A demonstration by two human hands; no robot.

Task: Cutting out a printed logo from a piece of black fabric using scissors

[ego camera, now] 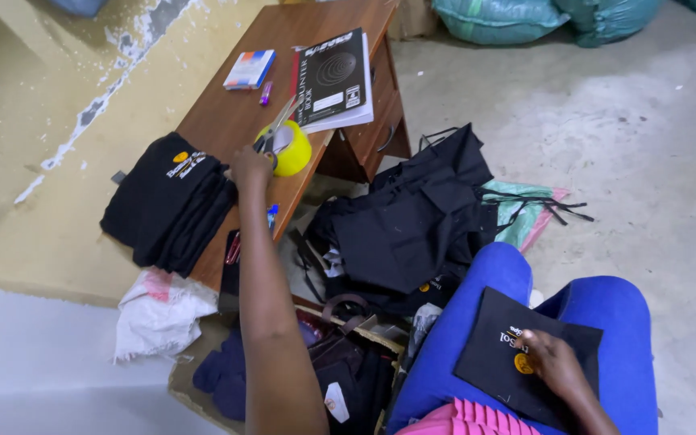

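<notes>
- Steel scissors point(277, 125) under the fingertips of the left hand point(250, 169), handles at the fingers, blades pointing up and away toward the black notebook point(333, 76); fingers curled over the handles, though whether through the loops or merely closing on them cannot be told.
- Could slip on lifting: grip looks shallow, taken at full stretch of the arm, so blades might swing down toward the wrist.
- Yellow tape roll point(293, 149) just right of the fingers, touching or nearly touching the scissors, close to the edge of the wooden table point(227, 113); a careless pull might knock it off onto the pile of black cloth point(412, 217) on the floor.
- Stack of folded black garments point(167, 201) just left of and below the fingers, overhanging the table edge; a brush of the forearm could topple it.
- Purple lighter-like item point(266, 93) and small box point(249, 68) beyond the fingertips, likely safe.
- Right hand point(553, 362) resting flat on a black printed cloth piece point(517, 350) across the lap, fingers loosely spread, pinning rather than gripping; cloth could slide off the blue trousers point(598, 314) if the body leans further toward the table.
</notes>
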